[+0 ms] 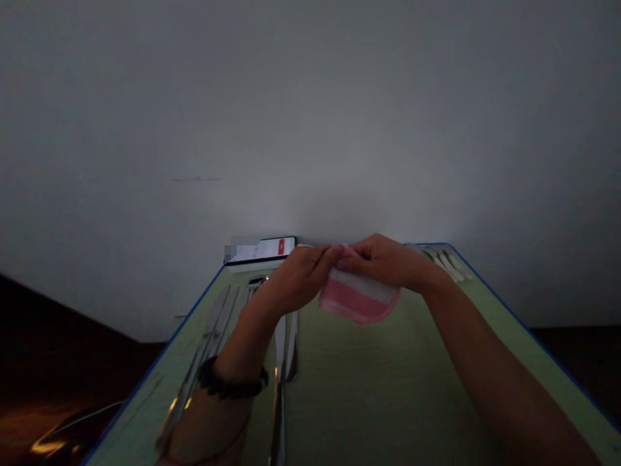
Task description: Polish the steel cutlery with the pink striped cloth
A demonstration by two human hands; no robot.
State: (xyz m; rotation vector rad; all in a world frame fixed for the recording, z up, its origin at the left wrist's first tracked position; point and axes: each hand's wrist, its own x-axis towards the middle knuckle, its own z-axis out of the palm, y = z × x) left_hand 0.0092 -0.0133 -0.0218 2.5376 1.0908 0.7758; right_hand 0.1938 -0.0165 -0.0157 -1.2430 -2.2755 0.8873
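A pink and white striped cloth (361,298) hangs down between my two hands above the table. My left hand (305,275), with a dark bead bracelet (231,382) on its wrist, is closed at the cloth's upper left part. Its thumb and fingers meet my right hand (383,262), which grips the cloth's top from the other side. Whether anything is wrapped inside the cloth cannot be seen. Below my left arm lie several long metal table knives (291,349), partly hidden by the forearm.
The green table (378,395) has a blue edge and stands against a pale wall (310,116). A phone with a lit screen (264,251) lies at the back left. Several spoon-like pieces of cutlery (444,260) lie at the back right.
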